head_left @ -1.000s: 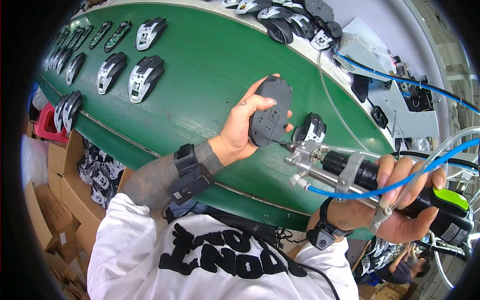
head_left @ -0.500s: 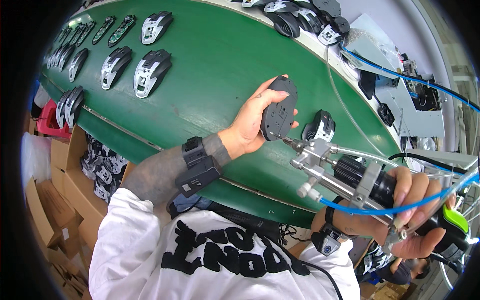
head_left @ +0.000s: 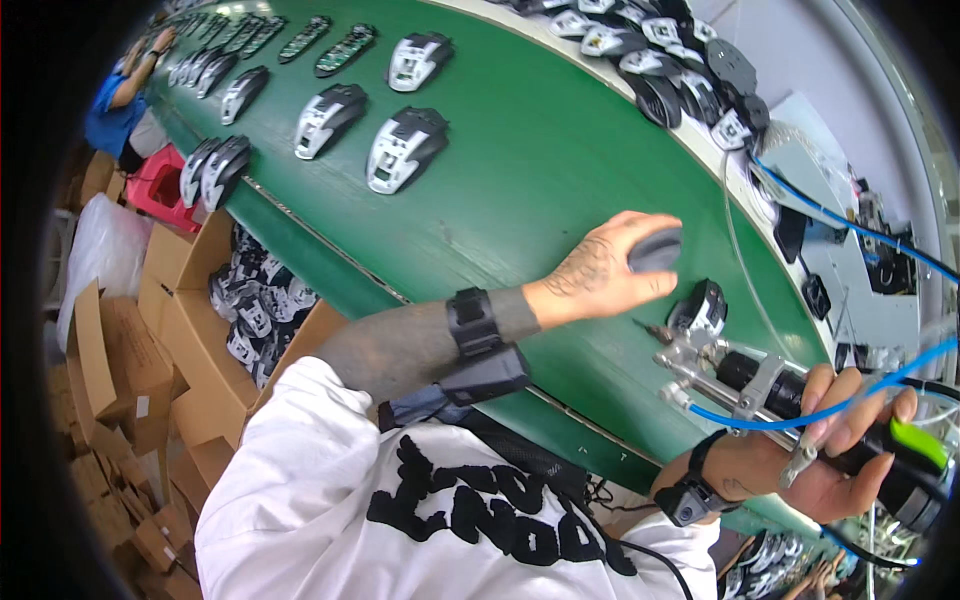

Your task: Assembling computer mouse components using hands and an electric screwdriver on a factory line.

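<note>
My left hand [head_left: 612, 270], back of the hand upward, grips a dark computer mouse [head_left: 655, 250] above the green belt. The fingers hide much of that mouse. My right hand [head_left: 835, 440] is wrapped around a powered screwdriver [head_left: 750, 385] with a black body, metal nose and blue air hose. Its tip points left, below and apart from the mouse in my left hand. Just beyond the nose, another black-and-white mouse [head_left: 700, 310] lies on the belt, partly covered by the tool.
Several white-and-black mouse shells [head_left: 408, 150] and green circuit boards [head_left: 346, 50] lie on the green belt [head_left: 500, 150]. More mouse parts [head_left: 690, 75] pile along the far ledge. A cardboard box [head_left: 195, 335] of parts stands at left. Another person [head_left: 118, 110] sits far left.
My left hand has moved right and turned over with the mouse, from underside showing to back of hand up. The screwdriver tip is now apart from it. The view has shifted.
</note>
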The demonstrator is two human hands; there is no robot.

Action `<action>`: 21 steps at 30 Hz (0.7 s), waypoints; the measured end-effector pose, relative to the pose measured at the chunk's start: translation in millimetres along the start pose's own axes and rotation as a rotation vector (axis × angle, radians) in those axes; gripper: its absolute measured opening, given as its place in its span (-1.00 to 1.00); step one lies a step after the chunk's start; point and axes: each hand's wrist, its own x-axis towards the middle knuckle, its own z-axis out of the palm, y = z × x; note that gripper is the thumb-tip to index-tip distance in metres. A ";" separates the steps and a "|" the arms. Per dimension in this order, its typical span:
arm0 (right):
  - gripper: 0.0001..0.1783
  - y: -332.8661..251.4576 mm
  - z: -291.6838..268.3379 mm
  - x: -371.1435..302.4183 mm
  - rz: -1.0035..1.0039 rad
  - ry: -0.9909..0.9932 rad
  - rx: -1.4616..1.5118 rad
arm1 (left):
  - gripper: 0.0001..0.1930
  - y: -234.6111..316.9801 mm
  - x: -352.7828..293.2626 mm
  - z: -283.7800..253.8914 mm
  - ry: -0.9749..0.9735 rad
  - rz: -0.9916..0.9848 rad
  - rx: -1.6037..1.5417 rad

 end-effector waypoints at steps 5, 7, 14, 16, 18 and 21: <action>-0.59 -27.8 -24.8 11.9 0.124 -0.051 0.048 | -0.41 -17.4 -11.2 4.1 -0.015 0.004 0.487; -0.60 -42.4 -36.8 14.3 0.117 -0.069 0.014 | -0.41 -21.3 -12.6 13.4 -0.034 0.004 0.512; -0.66 -54.5 -43.4 18.1 0.128 -0.054 -0.114 | -0.36 -14.7 -11.7 15.7 -0.169 -0.115 0.551; -0.63 -51.3 -50.4 11.3 0.119 -0.036 -0.108 | -0.36 -18.0 -15.0 12.0 -0.177 -0.120 0.574; -0.60 -44.9 -57.8 2.8 0.112 0.070 -0.094 | -0.36 -22.2 -21.1 6.7 -0.146 0.074 0.382; -0.59 -51.6 -72.1 -14.8 0.026 0.189 -0.227 | -0.38 13.4 -8.5 -63.5 -0.019 0.234 0.714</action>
